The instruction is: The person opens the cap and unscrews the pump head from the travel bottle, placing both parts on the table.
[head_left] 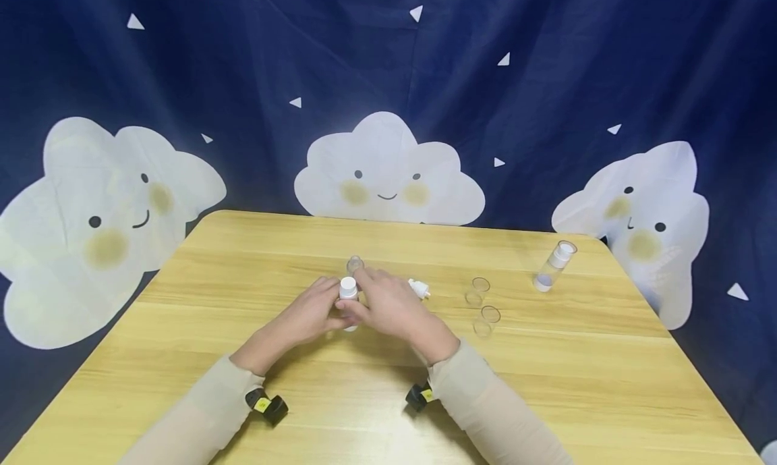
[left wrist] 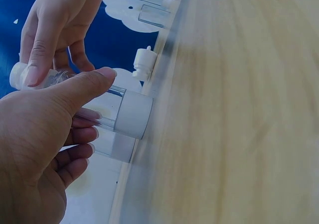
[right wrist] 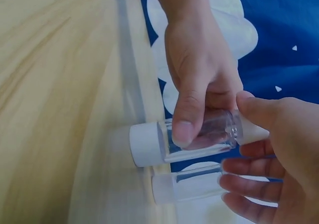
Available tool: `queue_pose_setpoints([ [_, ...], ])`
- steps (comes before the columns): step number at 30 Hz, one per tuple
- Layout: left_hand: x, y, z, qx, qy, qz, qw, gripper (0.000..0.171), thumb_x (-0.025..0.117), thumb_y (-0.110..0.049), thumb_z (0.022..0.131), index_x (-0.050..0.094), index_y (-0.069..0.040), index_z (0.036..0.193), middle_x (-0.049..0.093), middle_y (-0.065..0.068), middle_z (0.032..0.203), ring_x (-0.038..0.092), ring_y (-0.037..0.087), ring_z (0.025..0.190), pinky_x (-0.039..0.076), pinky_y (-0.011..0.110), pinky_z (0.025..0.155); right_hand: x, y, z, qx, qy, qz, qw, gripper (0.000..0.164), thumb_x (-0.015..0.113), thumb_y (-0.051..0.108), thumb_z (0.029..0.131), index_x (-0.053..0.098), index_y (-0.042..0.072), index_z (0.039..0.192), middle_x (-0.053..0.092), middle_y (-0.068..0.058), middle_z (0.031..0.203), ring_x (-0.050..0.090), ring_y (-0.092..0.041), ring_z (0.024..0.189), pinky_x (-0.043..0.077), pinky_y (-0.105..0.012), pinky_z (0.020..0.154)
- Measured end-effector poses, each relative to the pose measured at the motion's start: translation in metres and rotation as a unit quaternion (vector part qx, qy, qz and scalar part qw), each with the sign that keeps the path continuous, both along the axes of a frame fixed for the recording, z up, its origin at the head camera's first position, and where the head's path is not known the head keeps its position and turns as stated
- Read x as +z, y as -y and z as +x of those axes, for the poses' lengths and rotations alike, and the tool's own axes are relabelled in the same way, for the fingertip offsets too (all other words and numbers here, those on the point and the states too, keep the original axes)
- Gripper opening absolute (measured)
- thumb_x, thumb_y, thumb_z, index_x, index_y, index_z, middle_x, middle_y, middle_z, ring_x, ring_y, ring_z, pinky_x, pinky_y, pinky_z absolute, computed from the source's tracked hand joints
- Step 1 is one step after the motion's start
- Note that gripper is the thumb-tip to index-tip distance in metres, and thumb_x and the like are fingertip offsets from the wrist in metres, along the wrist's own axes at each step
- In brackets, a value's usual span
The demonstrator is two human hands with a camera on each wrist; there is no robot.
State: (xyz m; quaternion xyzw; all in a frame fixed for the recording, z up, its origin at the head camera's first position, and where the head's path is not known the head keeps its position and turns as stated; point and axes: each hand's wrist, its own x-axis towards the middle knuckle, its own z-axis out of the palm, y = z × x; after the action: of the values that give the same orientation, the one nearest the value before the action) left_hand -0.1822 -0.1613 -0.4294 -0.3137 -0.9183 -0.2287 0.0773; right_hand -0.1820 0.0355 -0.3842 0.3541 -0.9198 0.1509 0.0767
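A clear bottle with a white base [right wrist: 147, 144] and a white top [head_left: 349, 284] stands upright on the table between both hands. The left hand [head_left: 311, 310] grips its clear body, thumb and fingers on either side, as the right wrist view shows. At the white top is the right hand [head_left: 388, 304], whose thumb and forefinger pinch it while the other fingers stay loosely bent. Just behind stands a second clear bottle [right wrist: 197, 184] with a white base, its upper part partly hidden by the right hand. A white pump piece [head_left: 419, 288] lies right of the right hand.
Two clear cylindrical caps [head_left: 481, 285] [head_left: 490, 314] stand on the wooden table [head_left: 577, 384] to the right. Farther right is another clear bottle [head_left: 554, 266] with a white upper part. A dark blue curtain [head_left: 364, 60] with cloud prints hangs behind the table.
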Motion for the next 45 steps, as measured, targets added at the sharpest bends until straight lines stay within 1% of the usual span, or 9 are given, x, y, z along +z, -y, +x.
queue_pose_setpoints([
  [6, -0.001, -0.001, -0.001, -0.005, 0.001, 0.008, 1.0000, 0.045, 0.082, -0.035, 0.079, 0.062, -0.015, 0.113, 0.062, -0.003, 0.108, 0.054, 0.019, 0.104, 0.047, 0.038, 0.092, 0.002, -0.008, -0.004, 0.031, 0.028, -0.010, 0.999, 0.074, 0.053, 0.052, 0.097, 0.034, 0.003, 0.149, 0.064, -0.009, 0.120, 0.063, -0.021, 0.103, 0.052, -0.038, 0.086],
  [10, -0.002, -0.001, 0.000, -0.004, 0.006, 0.009, 0.9999, 0.040, 0.082, -0.035, 0.079, 0.061, -0.017, 0.108, 0.060, -0.004, 0.105, 0.053, 0.020, 0.105, 0.048, 0.038, 0.091, 0.001, -0.010, -0.005, 0.039, 0.050, -0.015, 0.998, 0.060, 0.053, 0.050, 0.097, 0.045, 0.009, 0.140, 0.064, -0.006, 0.116, 0.063, -0.019, 0.102, 0.052, -0.037, 0.085],
  [14, -0.002, -0.001, 0.000, -0.002, 0.004, 0.011, 0.9999, 0.045, 0.082, -0.036, 0.079, 0.062, -0.015, 0.113, 0.061, -0.004, 0.106, 0.054, 0.021, 0.107, 0.048, 0.039, 0.092, 0.001, -0.011, -0.007, 0.044, 0.068, -0.022, 0.996, 0.046, 0.053, 0.050, 0.097, 0.051, 0.016, 0.128, 0.064, -0.003, 0.114, 0.062, -0.018, 0.103, 0.052, -0.036, 0.086],
  [22, -0.002, -0.001, -0.001, 0.001, 0.004, 0.009, 1.0000, 0.056, 0.081, -0.038, 0.079, 0.060, -0.013, 0.124, 0.061, -0.002, 0.110, 0.053, 0.022, 0.110, 0.046, 0.040, 0.096, 0.002, -0.013, -0.011, 0.060, 0.123, -0.058, 0.989, 0.033, 0.057, 0.045, 0.097, 0.054, 0.021, 0.119, 0.064, 0.002, 0.111, 0.062, -0.018, 0.104, 0.051, -0.035, 0.087],
  [25, -0.001, -0.002, -0.001, 0.002, 0.005, 0.009, 0.9999, 0.057, 0.081, -0.039, 0.079, 0.060, -0.012, 0.126, 0.061, -0.002, 0.112, 0.053, 0.022, 0.111, 0.046, 0.041, 0.096, 0.002, -0.014, -0.012, 0.068, 0.136, -0.070, 0.986, 0.031, 0.057, 0.043, 0.097, 0.054, 0.021, 0.119, 0.064, 0.002, 0.110, 0.062, -0.019, 0.103, 0.051, -0.035, 0.086],
  [29, 0.000, -0.001, 0.000, 0.006, 0.013, 0.008, 0.9999, 0.058, 0.080, -0.040, 0.080, 0.060, -0.012, 0.127, 0.061, -0.002, 0.111, 0.053, 0.022, 0.111, 0.046, 0.042, 0.096, 0.002, -0.015, -0.013, 0.073, 0.144, -0.069, 0.984, 0.036, 0.059, 0.044, 0.096, 0.054, 0.021, 0.123, 0.063, 0.002, 0.112, 0.061, -0.019, 0.105, 0.050, -0.035, 0.087],
  [35, 0.000, 0.000, 0.000, 0.010, 0.023, 0.009, 0.9997, 0.060, 0.079, -0.042, 0.080, 0.059, -0.013, 0.129, 0.062, -0.002, 0.114, 0.052, 0.023, 0.114, 0.044, 0.044, 0.099, 0.004, -0.016, -0.013, 0.060, 0.129, -0.051, 0.988, 0.043, 0.063, 0.049, 0.092, 0.054, 0.021, 0.123, 0.062, 0.003, 0.113, 0.061, -0.020, 0.103, 0.050, -0.034, 0.083],
  [42, -0.002, 0.001, -0.001, -0.002, 0.018, 0.016, 0.9997, 0.059, 0.079, -0.040, 0.081, 0.058, -0.016, 0.131, 0.062, -0.003, 0.117, 0.052, 0.022, 0.116, 0.043, 0.042, 0.100, 0.005, -0.011, -0.008, 0.016, 0.080, -0.028, 0.996, 0.058, 0.057, 0.065, 0.087, 0.054, 0.021, 0.125, 0.064, -0.001, 0.118, 0.060, -0.021, 0.109, 0.050, -0.040, 0.088],
  [45, -0.002, 0.002, -0.001, -0.004, 0.013, 0.019, 0.9997, 0.060, 0.079, -0.040, 0.081, 0.058, -0.017, 0.132, 0.062, -0.004, 0.114, 0.052, 0.020, 0.113, 0.045, 0.040, 0.098, 0.004, -0.009, -0.006, -0.002, 0.059, -0.015, 0.998, 0.062, 0.052, 0.070, 0.086, 0.055, 0.020, 0.122, 0.065, 0.000, 0.117, 0.061, -0.019, 0.107, 0.051, -0.039, 0.085],
])
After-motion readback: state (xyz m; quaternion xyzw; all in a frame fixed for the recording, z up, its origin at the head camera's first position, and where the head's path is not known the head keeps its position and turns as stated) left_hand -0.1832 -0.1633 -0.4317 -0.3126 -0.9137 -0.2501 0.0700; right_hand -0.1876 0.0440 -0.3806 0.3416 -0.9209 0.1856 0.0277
